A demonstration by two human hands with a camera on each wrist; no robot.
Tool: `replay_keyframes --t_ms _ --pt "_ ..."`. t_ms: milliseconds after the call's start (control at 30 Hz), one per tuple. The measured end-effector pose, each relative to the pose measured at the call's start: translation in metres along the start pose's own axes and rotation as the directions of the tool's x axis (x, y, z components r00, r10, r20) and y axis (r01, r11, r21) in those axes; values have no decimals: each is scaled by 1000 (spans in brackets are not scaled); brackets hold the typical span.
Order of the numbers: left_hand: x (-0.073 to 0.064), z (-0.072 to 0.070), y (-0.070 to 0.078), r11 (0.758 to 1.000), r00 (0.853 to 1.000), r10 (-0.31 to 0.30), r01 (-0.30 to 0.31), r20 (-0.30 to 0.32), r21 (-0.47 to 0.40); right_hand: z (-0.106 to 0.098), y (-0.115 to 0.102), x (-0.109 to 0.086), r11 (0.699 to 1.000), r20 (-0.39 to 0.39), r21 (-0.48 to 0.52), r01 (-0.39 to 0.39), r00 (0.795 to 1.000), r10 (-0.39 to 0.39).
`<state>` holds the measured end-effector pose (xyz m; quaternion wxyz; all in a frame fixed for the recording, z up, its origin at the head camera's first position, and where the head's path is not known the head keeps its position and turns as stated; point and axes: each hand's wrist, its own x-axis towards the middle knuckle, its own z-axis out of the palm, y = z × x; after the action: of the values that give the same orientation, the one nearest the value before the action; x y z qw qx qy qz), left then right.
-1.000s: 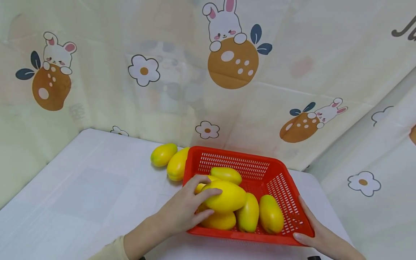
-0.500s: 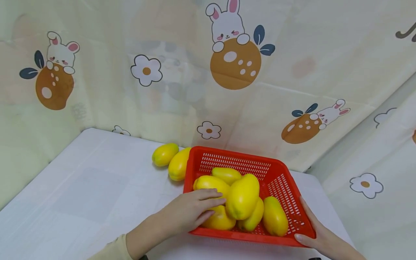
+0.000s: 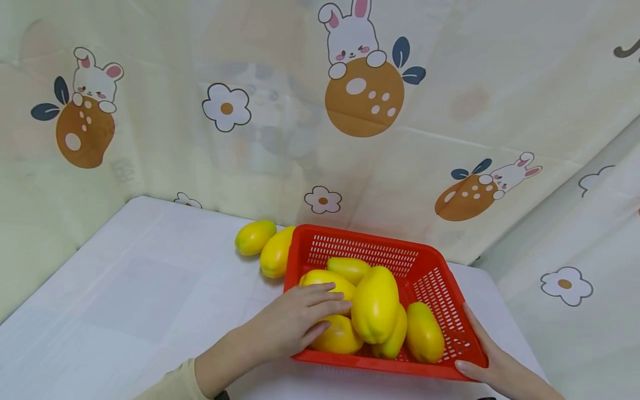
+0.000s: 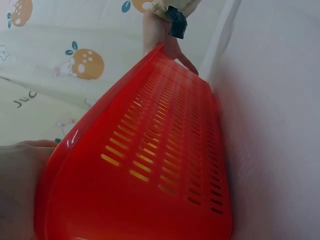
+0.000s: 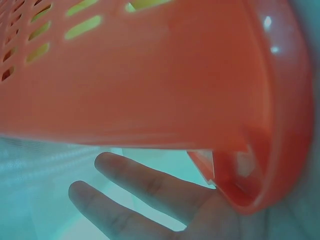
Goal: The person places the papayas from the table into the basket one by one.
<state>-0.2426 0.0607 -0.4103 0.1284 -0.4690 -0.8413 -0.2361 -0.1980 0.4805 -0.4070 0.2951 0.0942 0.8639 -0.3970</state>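
A red perforated plastic basket [image 3: 380, 364] stands on the white table with several yellow, green-tinged, papaya-like fruits inside. The largest of these fruits [image 3: 375, 305] lies on top of the others near the middle. My left hand [image 3: 295, 316] reaches over the basket's left edge. Its fingers are extended over a yellow fruit [image 3: 320, 278] and a lower one [image 3: 340, 336], beside the top fruit. My right hand [image 3: 492, 361] holds the basket's right front corner, thumb on the rim. In the right wrist view, two fingers [image 5: 145, 180] stretch out past the basket wall.
Two more yellow fruits [image 3: 255, 237] lie on the white table [image 3: 150, 289], left of the basket at the back. A curtain [image 3: 280, 161] printed with rabbits and flowers hangs behind the table. Another curtain hangs along the right side.
My left hand has let go of the large yellow fruit, which now lies further right, upright on the pile. The fruit at the right shifted slightly. My right hand stays on the basket.
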Motion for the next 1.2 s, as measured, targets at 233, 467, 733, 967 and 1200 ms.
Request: replay_keyframes --t_ms 233,467,733,967,1200 --pt "0 -2 -10 997 984 -23 35 -174 67 3 0 0 1000 0 17 7 1000 -7" --pt "0 -19 -28 988 937 -54 100 -346 116 2 -1 0 1000 2 5 21 1000 -21" --pt "-7 -38 -53 944 860 -211 303 -464 132 1 -1 0 999 11 20 36 999 -36" --pt "-16 -45 -80 891 743 -346 452 -573 49 1 -1 0 1000 2 12 19 1000 -19" --pt "-24 -39 -103 810 686 -504 587 -526 -11 1 0 0 1000 4 16 21 1000 -21"
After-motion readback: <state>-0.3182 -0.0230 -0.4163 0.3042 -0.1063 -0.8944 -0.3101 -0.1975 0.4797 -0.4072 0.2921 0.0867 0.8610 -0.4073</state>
